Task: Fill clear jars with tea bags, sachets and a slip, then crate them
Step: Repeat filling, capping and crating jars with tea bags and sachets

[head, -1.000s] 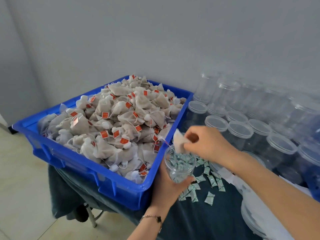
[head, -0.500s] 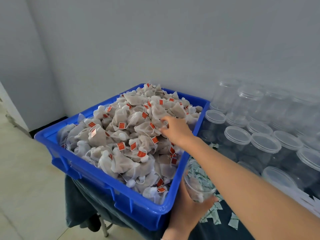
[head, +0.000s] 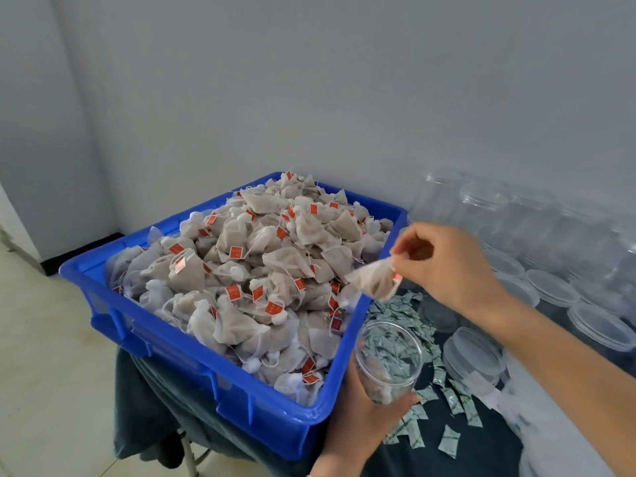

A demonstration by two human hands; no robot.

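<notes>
My left hand grips an open clear jar from below, just right of the blue crate. The crate is heaped with mesh tea bags carrying red tags. My right hand pinches one tea bag by its tag end. That bag hangs over the crate's right rim, above and slightly left of the jar's mouth. At least one tea bag lies at the jar's bottom.
Small green-white sachets lie scattered on the dark cloth beside the jar. Several lidded clear jars stand at the right along the wall. A loose jar lid lies near my right forearm. Pale floor lies at the left.
My right hand lifted a tea bag out of the crate's heap and carried it rightward toward the jar. The left hand still holds the jar beside the crate.
</notes>
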